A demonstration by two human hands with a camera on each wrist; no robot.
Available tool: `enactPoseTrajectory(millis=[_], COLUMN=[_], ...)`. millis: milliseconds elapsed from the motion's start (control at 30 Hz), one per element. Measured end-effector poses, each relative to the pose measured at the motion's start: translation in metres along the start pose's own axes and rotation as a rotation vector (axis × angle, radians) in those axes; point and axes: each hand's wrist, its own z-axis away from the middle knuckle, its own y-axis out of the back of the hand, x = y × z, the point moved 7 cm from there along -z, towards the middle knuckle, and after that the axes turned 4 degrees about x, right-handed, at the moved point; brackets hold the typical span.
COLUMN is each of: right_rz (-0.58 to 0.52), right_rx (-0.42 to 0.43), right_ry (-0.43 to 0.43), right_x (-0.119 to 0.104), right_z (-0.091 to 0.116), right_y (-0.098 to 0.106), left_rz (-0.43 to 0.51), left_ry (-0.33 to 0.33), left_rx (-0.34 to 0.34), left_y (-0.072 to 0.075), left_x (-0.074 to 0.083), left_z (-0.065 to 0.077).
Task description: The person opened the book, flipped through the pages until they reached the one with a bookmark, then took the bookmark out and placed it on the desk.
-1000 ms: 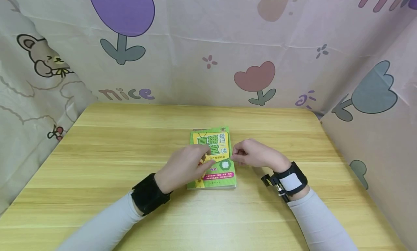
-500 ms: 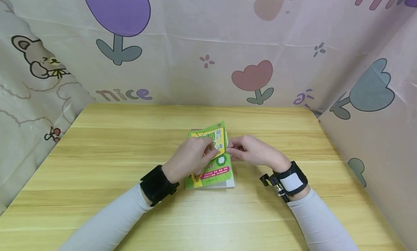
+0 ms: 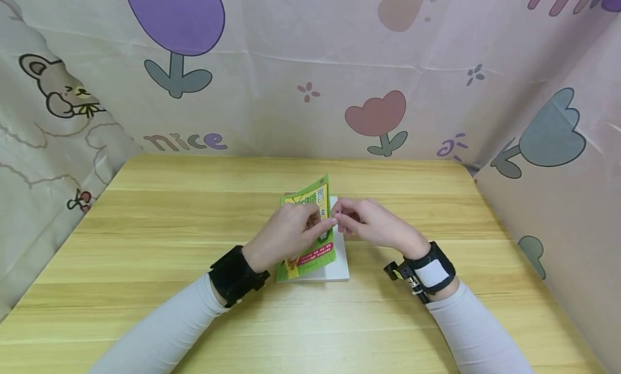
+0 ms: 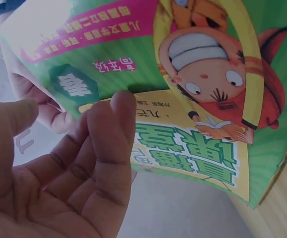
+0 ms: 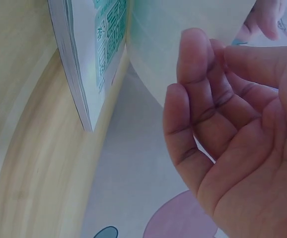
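In the middle of the bench (image 3: 194, 212) lies a paper book (image 3: 317, 261). Its green front cover (image 4: 146, 82) is bent up off the white pages (image 3: 341, 261) along its loose side, the side by the right hand. On the cover is a cartoon boy (image 4: 218, 74) in a red cap. From the right wrist, you can see green print (image 5: 108, 34) inside.

The book looks light. The cover looks bendy and a bit shiny, so it could slip, or get a crease if squeezed hard. A good place to take hold is the loose side edge, about halfway up, with a soft pinch. The pages look thin and might tear if pulled.

The right hand (image 3: 375, 223) pinches that loose edge between thumb and finger. The left hand (image 3: 286, 234) is over the front of the cover. Its fingers are bent a little, with a gap between them and the thumb, and it seems to hold nothing. I cannot tell if it touches the cover.

There is a black band (image 3: 237, 276) on the left wrist and a band with a white patch (image 3: 432, 271) on the right one. Behind the bench hangs a pale cloth (image 3: 281, 29) with a purple tulip (image 3: 179, 18) and a bear (image 3: 73, 88) on it.
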Motion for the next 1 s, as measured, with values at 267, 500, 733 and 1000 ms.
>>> enactPoseTrajectory(millis=[267,500,733,1000], right_rz=[-0.037,-0.021,0.079,0.247], right_rx=[0.021,0.038,0.044,-0.02], right_ry=[0.028,0.125,0.118,-0.021], right_x=[-0.004,-0.011,-0.005,0.018], right_z=[-0.001,-0.003,-0.004,-0.003], right_y=[-0.002,-0.004,-0.007,-0.017], left_rz=[-0.001,0.032,0.067,0.061], left_ry=[-0.004,0.009,0.04,0.134], left_rx=[0.025,0.024,0.045,0.094], left_y=[0.011,0.02,0.035,0.057], left_x=[0.0,0.0,-0.003,-0.02], left_z=[0.001,0.0,0.001,0.013])
